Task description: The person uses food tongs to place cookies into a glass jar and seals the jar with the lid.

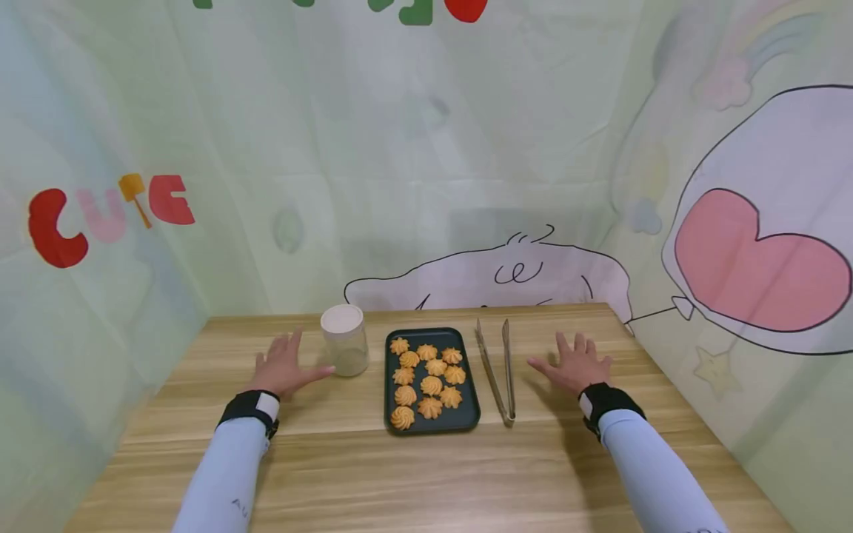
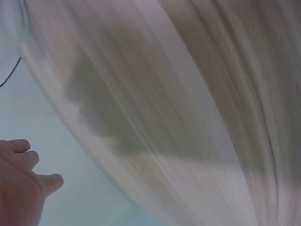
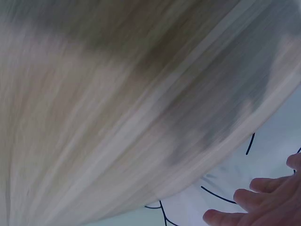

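My left hand (image 1: pixel 283 368) is spread over the left part of the table, its thumb reaching toward a clear jar (image 1: pixel 346 355) with a white lid. Whether the thumb touches the jar I cannot tell. On the right, my right hand (image 1: pixel 574 364) is held with fingers spread, apart from the metal tongs (image 1: pixel 509 377), which lie with their tips pointing away. Between jar and tongs sits a dark tray (image 1: pixel 433 427) bearing several piped cookies (image 1: pixel 431 386). Both wrist views show only the fingers of the left hand (image 2: pixel 23 183) and right hand (image 3: pixel 263 202), holding nothing.
The wooden table (image 1: pixel 440 481) ends at a pale printed curtain (image 1: pixel 426 185) at the back and both sides. Cartoon shapes and letters decorate it. Hand shadows fall on the wood in both wrist views.
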Motion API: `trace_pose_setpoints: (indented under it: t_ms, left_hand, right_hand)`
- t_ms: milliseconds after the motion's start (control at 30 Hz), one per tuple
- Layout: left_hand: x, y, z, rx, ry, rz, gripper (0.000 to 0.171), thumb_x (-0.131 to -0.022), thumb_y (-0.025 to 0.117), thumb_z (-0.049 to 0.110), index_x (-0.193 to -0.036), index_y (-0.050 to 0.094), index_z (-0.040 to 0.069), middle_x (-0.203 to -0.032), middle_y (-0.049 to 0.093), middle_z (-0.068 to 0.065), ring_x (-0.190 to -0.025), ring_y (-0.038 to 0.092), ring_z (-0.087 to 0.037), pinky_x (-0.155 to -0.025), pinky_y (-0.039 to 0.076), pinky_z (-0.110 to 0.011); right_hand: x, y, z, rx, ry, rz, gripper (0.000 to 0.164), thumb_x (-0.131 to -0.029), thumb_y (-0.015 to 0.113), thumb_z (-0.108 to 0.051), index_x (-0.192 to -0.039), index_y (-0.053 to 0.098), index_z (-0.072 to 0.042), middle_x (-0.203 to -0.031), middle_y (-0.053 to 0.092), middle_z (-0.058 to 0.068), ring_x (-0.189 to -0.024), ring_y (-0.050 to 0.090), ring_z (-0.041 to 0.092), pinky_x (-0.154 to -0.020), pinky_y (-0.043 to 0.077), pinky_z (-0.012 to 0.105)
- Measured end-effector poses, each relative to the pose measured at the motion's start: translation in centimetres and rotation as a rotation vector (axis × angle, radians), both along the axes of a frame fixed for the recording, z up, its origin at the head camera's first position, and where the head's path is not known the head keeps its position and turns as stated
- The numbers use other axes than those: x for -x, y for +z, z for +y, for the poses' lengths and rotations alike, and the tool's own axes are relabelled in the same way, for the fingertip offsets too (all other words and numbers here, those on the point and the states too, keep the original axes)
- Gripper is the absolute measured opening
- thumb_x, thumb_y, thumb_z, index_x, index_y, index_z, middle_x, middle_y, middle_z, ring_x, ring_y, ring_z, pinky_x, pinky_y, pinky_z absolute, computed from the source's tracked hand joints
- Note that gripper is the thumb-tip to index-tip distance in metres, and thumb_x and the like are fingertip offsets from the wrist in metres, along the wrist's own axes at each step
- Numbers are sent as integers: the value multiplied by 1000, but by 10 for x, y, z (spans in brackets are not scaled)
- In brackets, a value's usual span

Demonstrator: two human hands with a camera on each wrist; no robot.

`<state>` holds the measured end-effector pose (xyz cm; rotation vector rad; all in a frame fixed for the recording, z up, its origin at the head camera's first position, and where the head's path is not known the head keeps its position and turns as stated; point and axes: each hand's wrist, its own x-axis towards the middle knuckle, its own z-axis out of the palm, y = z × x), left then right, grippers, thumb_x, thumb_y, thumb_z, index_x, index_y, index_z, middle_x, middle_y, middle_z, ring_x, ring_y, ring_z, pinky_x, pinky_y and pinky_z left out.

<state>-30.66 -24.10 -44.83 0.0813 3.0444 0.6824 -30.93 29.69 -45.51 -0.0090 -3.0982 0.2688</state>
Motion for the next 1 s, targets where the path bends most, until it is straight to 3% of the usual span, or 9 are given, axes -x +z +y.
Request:
trace_pose_setpoints:
  t_ms: [233, 367, 500, 667, 867, 1000]
  left_hand:
    - [8, 0, 9, -165, -34, -54, 119, -81, 62, 70, -155, 7, -5, -159, 14, -33, -147, 15, -50, -118, 18, -63]
    - [8, 5, 17, -273, -21, -114, 112, -84, 63, 64, -155, 8, -4, -159, 15, -32, -146, 18, -50, -118, 21, -62]
    - [7, 8, 24, -304, 0, -147, 110, -85, 63, 63, -156, 6, 1, -159, 18, -31, -145, 23, -50, -115, 25, -64]
    - [12, 6, 30, -341, 10, -140, 112, -83, 66, 63, -157, 5, 5, -157, 23, -33, -143, 28, -50, -113, 30, -64]
    - [17, 1, 36, -422, 16, -125, 116, -81, 71, 59, -157, 1, 6, -158, 21, -32, -144, 26, -50, -114, 30, -63]
    - [18, -1, 43, -467, 33, -105, 115, -82, 74, 52, -157, 0, 5, -158, 22, -30, -145, 25, -48, -116, 26, -61]
  right_hand:
    - [-2, 3, -11, 9, 9, -12, 103, -87, 37, -80, -153, 27, -1, -151, 27, 38, -137, 28, 58, -102, 26, 78]
    - [-2, 5, -16, 50, 33, -43, 101, -90, 36, -77, -151, 29, 3, -147, 35, 39, -133, 37, 57, -101, 36, 71]
    - [-3, 4, -21, 77, 61, -67, 101, -91, 36, -76, -149, 32, 7, -142, 43, 38, -130, 44, 54, -101, 42, 63]
    - [-3, 3, -26, 84, 68, -78, 95, -92, 38, -73, -142, 44, 7, -135, 54, 34, -124, 52, 50, -99, 46, 59]
    - [-3, 3, -32, 69, 74, -86, 90, -93, 39, -71, -138, 50, 6, -118, 66, 30, -106, 64, 44, -76, 55, 49]
    - [-5, 4, -37, 72, 74, -92, 90, -92, 41, -71, -137, 51, 6, -117, 66, 30, -103, 65, 44, -74, 56, 48]
